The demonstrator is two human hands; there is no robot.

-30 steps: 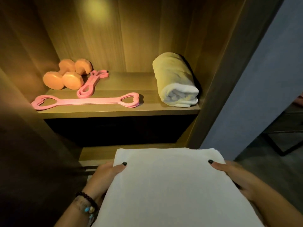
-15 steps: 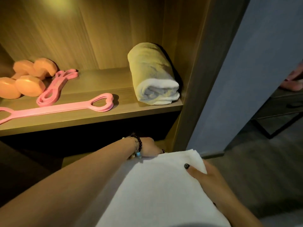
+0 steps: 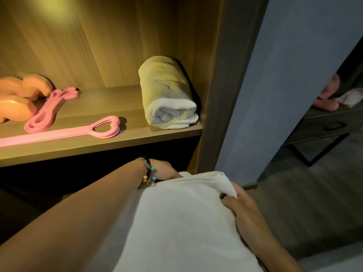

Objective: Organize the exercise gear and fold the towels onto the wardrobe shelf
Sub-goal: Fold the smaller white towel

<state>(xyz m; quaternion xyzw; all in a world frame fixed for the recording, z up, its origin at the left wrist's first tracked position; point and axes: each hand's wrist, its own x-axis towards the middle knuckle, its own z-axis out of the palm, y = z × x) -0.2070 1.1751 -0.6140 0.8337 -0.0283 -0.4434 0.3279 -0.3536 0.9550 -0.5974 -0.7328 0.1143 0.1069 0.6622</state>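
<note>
We hold a white towel (image 3: 182,222) low in the frame, at 6 o'clock. Our right hand (image 3: 243,211) grips its far right corner, fingers (image 3: 227,201) curled and clamped on the bunched cloth. Our left hand (image 3: 165,171) reaches across to the towel's far edge; its fingers sit behind the fold, so we cannot tell their state. On the wardrobe shelf (image 3: 102,148), at 12 o'clock, lies a rolled towel (image 3: 167,95). At 9 to 10 o'clock sit orange dumbbells (image 3: 17,99), a folded pink band (image 3: 47,112) touching them, and a heart-handled pink band (image 3: 94,130) near the shelf's front edge.
</note>
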